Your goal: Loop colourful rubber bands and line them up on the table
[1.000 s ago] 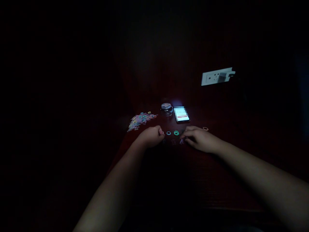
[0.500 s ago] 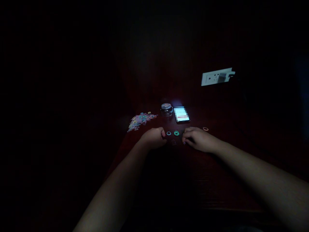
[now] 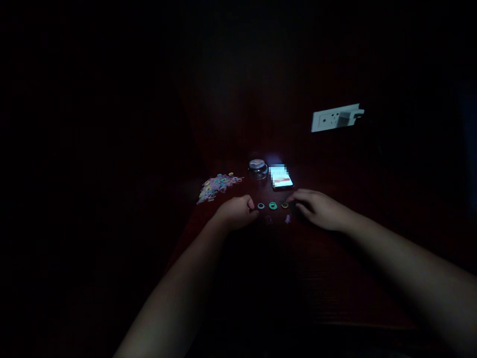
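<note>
My left hand [image 3: 238,211] rests on the table with its fingers curled in and the thumb slightly apart; nothing shows in it. Just right of it lie a blue ring-shaped band [image 3: 261,206] and a green one [image 3: 273,205]. At the tip of my right hand [image 3: 318,208] is a yellowish ring-shaped band [image 3: 285,205]. The right forefinger reaches to its edge, thumb and fingers apart. Nearer to me lie two small clusters of thin pinkish-purple bands, a fainter cluster [image 3: 269,220] and a brighter cluster [image 3: 287,219].
A pile of many coloured bands [image 3: 218,186] lies at the left. Behind the hands stand a round lidded clear jar [image 3: 257,170] and a phone with a lit screen [image 3: 282,178]. A white socket plate [image 3: 328,119] with a plug is on the wall. The surroundings are very dark.
My right hand has moved slightly right and opened, uncovering the yellowish band and the brighter purple cluster. The orange ring beside it is no longer in sight. My left hand has barely moved.
</note>
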Demonstrator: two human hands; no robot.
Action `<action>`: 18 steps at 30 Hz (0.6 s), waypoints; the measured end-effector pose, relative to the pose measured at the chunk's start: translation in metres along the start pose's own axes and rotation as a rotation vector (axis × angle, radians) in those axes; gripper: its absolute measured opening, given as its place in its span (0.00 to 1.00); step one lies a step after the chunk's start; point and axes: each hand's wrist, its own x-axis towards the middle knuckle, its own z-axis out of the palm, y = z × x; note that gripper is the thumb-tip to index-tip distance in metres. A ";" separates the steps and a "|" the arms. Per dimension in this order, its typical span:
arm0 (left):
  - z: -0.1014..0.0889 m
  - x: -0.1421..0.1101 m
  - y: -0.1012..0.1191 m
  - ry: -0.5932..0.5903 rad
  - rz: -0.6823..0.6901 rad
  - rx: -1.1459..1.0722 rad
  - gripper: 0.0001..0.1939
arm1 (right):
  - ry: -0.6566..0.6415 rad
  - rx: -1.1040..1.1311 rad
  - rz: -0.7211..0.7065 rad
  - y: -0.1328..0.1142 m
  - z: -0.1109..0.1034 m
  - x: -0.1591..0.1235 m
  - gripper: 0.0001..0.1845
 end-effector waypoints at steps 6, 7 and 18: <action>-0.002 0.002 -0.005 0.145 0.014 -0.112 0.04 | -0.133 -0.134 0.345 0.007 -0.007 -0.005 0.08; -0.002 0.003 -0.006 0.160 0.014 -0.118 0.04 | -0.154 -0.144 0.346 0.007 -0.006 -0.005 0.08; -0.003 0.005 -0.010 0.210 -0.052 -0.099 0.04 | -0.150 -0.088 0.257 0.005 0.002 -0.004 0.03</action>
